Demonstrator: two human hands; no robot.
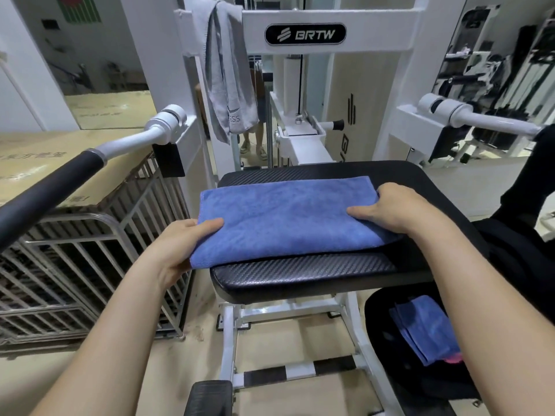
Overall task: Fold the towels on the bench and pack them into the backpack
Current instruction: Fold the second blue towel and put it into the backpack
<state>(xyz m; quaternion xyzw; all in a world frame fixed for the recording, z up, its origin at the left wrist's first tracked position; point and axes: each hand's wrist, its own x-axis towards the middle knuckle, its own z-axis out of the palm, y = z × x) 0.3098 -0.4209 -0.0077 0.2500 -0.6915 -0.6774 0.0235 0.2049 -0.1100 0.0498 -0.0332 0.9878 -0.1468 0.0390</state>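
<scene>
A blue towel, folded into a rectangle, lies on the black padded bench. My left hand grips the towel's near left corner, thumb on top and fingers under the edge. My right hand holds the right edge, with the fingers resting on top of the cloth. At the lower right stands the open black backpack, and another folded blue towel sits inside it. A grey towel hangs over the white machine frame behind the bench.
The white gym machine frame rises behind the bench, with padded arm levers at the left and at the right. A metal cage trolley with cardboard boxes stands at the left. Dark fabric lies at the right edge.
</scene>
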